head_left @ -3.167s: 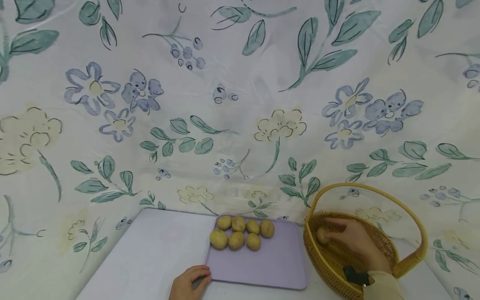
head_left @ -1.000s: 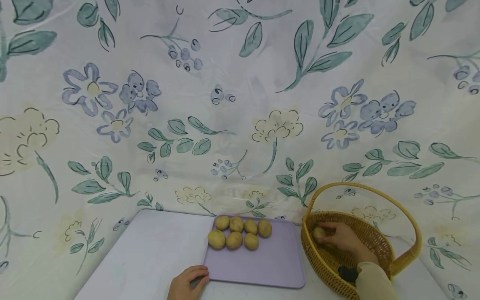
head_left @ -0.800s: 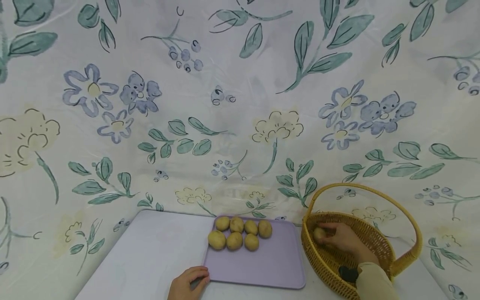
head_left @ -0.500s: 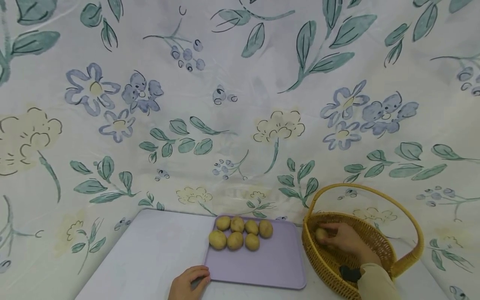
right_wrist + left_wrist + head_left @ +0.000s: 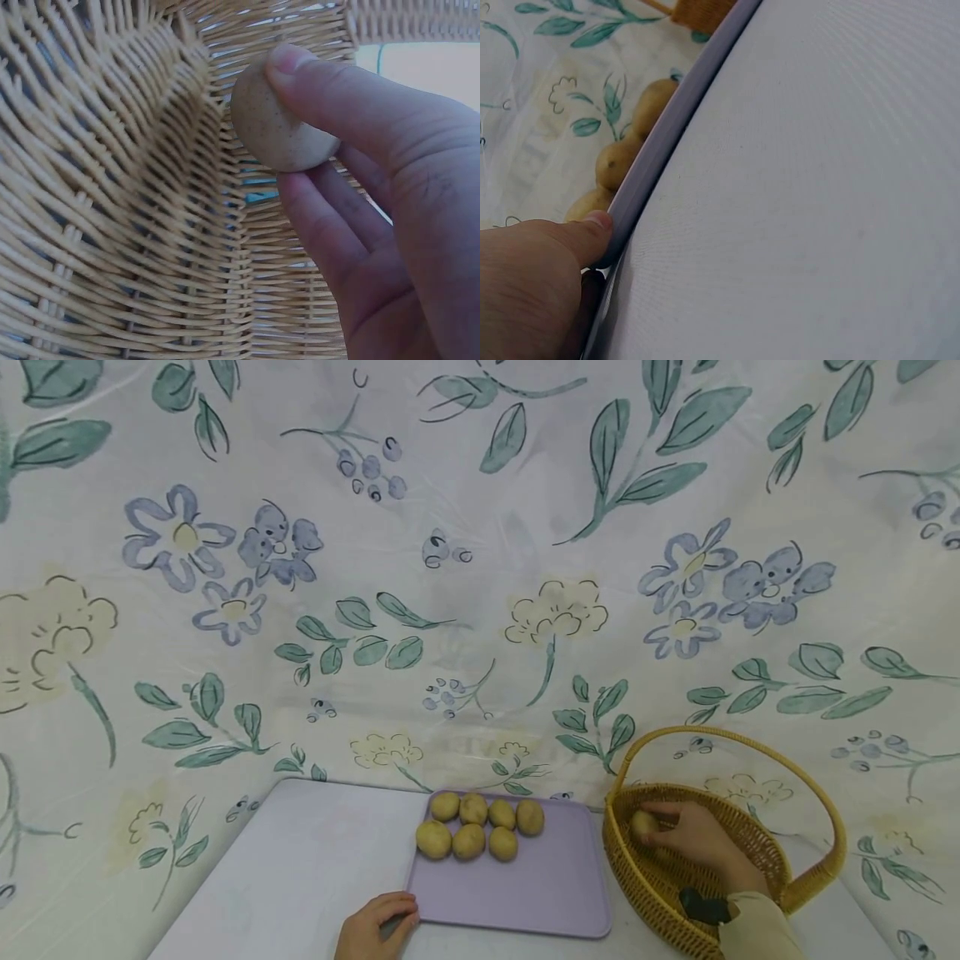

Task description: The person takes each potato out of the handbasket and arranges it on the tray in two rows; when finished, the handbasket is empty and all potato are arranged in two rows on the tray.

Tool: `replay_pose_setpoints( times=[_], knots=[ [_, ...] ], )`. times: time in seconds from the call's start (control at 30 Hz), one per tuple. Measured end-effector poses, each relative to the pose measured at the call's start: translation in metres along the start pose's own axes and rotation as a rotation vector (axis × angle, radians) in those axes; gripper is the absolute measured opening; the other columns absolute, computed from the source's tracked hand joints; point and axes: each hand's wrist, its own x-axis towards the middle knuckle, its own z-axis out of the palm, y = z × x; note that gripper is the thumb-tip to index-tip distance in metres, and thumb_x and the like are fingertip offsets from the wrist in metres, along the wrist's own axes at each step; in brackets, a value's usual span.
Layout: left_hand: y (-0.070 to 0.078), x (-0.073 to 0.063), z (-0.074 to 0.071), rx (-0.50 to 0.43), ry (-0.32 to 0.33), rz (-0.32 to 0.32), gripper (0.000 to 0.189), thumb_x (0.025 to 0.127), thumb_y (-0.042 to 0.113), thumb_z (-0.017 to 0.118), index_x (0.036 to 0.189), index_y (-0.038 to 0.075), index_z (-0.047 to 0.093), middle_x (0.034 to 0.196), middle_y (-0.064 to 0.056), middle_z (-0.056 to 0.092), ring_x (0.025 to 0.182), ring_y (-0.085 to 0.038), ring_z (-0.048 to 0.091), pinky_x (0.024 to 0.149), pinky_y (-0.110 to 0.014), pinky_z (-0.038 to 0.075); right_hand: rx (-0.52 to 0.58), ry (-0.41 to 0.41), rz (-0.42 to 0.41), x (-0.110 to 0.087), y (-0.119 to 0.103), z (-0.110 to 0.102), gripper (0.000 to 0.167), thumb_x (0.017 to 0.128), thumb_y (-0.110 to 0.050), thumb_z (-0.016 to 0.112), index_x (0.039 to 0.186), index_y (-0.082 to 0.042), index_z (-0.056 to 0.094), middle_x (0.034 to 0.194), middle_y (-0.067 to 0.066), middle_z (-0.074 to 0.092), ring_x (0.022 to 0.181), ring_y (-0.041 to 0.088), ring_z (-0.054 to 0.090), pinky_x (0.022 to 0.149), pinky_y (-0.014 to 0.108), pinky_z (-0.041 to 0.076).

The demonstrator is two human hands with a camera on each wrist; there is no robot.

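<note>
Inside the wicker basket (image 5: 651, 893), my right hand (image 5: 697, 835) grips a potato (image 5: 281, 120) between thumb and fingertips, near the basket's left wall. The right wrist view shows the potato's speckled skin and the woven canes around it. At the front left corner of the lilac tray (image 5: 525, 893), my left hand (image 5: 378, 927) pinches the rim, thumb on the edge and the other fingers mostly hidden. Several potatoes (image 5: 468, 841) lie in two rows at the tray's back left. In the left wrist view, some of these potatoes (image 5: 615, 165) show past the tray rim (image 5: 649, 157).
A white table (image 5: 300, 860) carries the tray and the basket, which stands close to the tray's right edge. The basket's tall arched handle (image 5: 738, 739) rises over my right hand. A flower-patterned cloth (image 5: 480, 693) hangs behind the table.
My right hand, with the potato, has shifted slightly to the right within the basket. The left hand stays at the tray corner, and the potatoes on the tray keep their places.
</note>
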Motion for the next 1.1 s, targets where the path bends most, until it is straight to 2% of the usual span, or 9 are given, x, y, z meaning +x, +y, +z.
replay_pose_setpoints(
  times=[0.1,0.33,0.53,0.7,0.9,0.97,1.1],
  knots=[
    [-0.001,0.000,0.002,0.010,0.009,0.015,0.021,0.070,0.011,0.091,0.078,0.025,0.078,0.090,0.014,0.076,0.086,-0.003,0.072,0.079,-0.007,0.054,0.011,0.013,0.002,-0.003,-0.005,-0.004,0.059,0.084,-0.035,0.085,0.132,-0.007,0.068,0.136,0.021,0.066,0.129,0.048,0.057,0.102,0.062,0.052],
    [-0.007,-0.001,0.003,-0.009,0.042,0.051,0.023,0.067,0.008,0.091,0.077,0.024,0.077,0.089,0.012,0.076,0.085,-0.002,0.072,0.081,0.005,0.042,0.017,0.057,0.015,-0.009,-0.015,-0.008,0.061,0.085,-0.039,0.083,0.135,-0.009,0.066,0.137,0.020,0.065,0.125,0.042,0.062,0.102,0.056,0.055],
    [-0.005,0.000,0.003,-0.011,0.035,0.049,0.022,0.069,0.008,0.090,0.079,0.023,0.078,0.090,0.012,0.076,0.086,-0.003,0.072,0.082,0.004,0.044,0.017,0.138,-0.010,-0.016,-0.024,-0.010,0.064,0.085,-0.041,0.083,0.137,-0.009,0.064,0.139,0.014,0.065,0.125,0.038,0.064,0.103,0.052,0.056],
    [-0.002,0.001,0.001,-0.010,0.028,0.040,0.021,0.070,0.009,0.091,0.080,0.023,0.078,0.090,0.012,0.077,0.087,-0.005,0.073,0.081,0.000,0.048,0.063,0.208,-0.007,-0.025,-0.040,-0.006,0.068,0.084,-0.048,0.081,0.140,-0.013,0.062,0.143,0.011,0.063,0.133,0.039,0.057,0.109,0.056,0.050],
    [0.000,0.001,0.000,-0.006,0.016,0.018,0.022,0.070,0.009,0.091,0.080,0.024,0.078,0.090,0.013,0.076,0.087,-0.005,0.073,0.080,-0.011,0.056,0.124,0.291,-0.021,-0.036,-0.057,0.004,0.070,0.083,-0.047,0.083,0.141,-0.014,0.062,0.144,0.010,0.062,0.136,0.041,0.054,0.110,0.063,0.045],
    [0.000,0.001,0.000,-0.006,0.011,0.011,0.021,0.071,0.010,0.091,0.080,0.024,0.078,0.090,0.014,0.076,0.087,-0.005,0.073,0.079,-0.013,0.057,0.128,0.318,-0.021,-0.040,-0.061,0.009,0.070,0.083,-0.047,0.083,0.142,-0.015,0.061,0.145,0.008,0.061,0.136,0.039,0.055,0.110,0.060,0.046],
    [0.000,0.001,0.001,-0.013,0.013,0.009,0.022,0.070,0.009,0.091,0.079,0.024,0.078,0.090,0.013,0.076,0.087,-0.005,0.073,0.080,-0.008,0.054,0.100,0.379,-0.026,-0.047,-0.067,0.018,0.067,0.084,-0.044,0.083,0.142,-0.016,0.061,0.144,0.004,0.062,0.133,0.035,0.058,0.108,0.054,0.049]
  ],
)
